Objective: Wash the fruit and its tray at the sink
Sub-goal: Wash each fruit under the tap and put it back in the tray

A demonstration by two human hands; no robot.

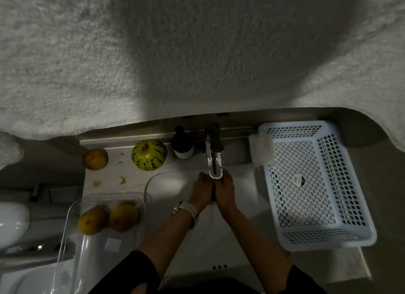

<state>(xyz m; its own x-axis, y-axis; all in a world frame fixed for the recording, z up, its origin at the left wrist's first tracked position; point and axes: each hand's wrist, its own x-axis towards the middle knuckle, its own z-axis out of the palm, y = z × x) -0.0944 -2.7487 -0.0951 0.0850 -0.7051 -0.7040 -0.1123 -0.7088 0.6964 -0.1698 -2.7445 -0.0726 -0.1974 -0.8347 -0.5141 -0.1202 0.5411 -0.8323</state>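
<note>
The tray (103,234), clear plastic, sits at the counter's near left corner, jutting past the front edge, its right side just beside the sink (166,184). Two yellow fruits (93,220) lie side by side, touching, in its far end; the rest of it holds only a small white label (112,244). A third brownish fruit (95,159) rests at the counter's far left corner, against the back ledge. A green-and-yellow speckled melon (149,154) stands to its right, also along the back edge, with a few orange smears (109,179) on the counter between them and the tray.

Both hands are together over the basin, right under the tap's (214,160) spout. The left hand (202,191) and the right hand (224,191) are pressed side by side with fingers pointing toward the tap; something dark seems to sit between them, but the light is dim and I cannot tell whether either hand grips anything. The left wrist wears a watch (186,209) with a pale strap. Dark sleeves (135,271) are pushed up both forearms.

A dark bottle in a white cup (183,145) stands on the back ledge between melon and tap. A white perforated basket (313,184) fills the counter's right side, just beside the sink, with a clear bag (262,149) draped at its far left corner. A toilet (13,221) shows off the counter's left edge.
</note>
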